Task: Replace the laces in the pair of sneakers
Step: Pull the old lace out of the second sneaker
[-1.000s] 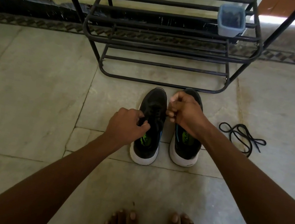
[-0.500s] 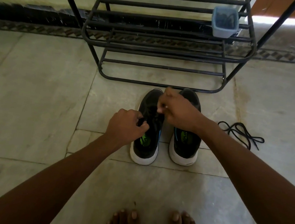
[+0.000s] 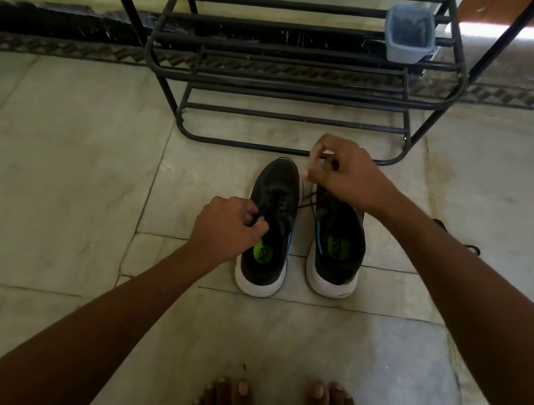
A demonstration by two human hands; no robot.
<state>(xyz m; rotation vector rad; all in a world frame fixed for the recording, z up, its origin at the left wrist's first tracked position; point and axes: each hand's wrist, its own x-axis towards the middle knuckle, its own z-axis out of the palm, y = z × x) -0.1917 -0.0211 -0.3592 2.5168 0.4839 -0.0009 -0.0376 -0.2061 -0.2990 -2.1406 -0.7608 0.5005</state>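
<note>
Since a moment ago the right hand (image 3: 348, 174) has lifted away toward the black metal rack (image 3: 295, 86), drawing a black lace (image 3: 307, 201) out taut from the left sneaker (image 3: 268, 233). Both sneakers stand side by side on the stone floor (image 3: 54, 189), toes toward the rack's front rail. That right forearm covers most of the loose lace (image 3: 472, 248) lying beyond the right sneaker (image 3: 338, 246). The left hand (image 3: 226, 227) pinches the left sneaker's lacing. A blue tub (image 3: 409, 33) sits at the rack's right end.
</note>
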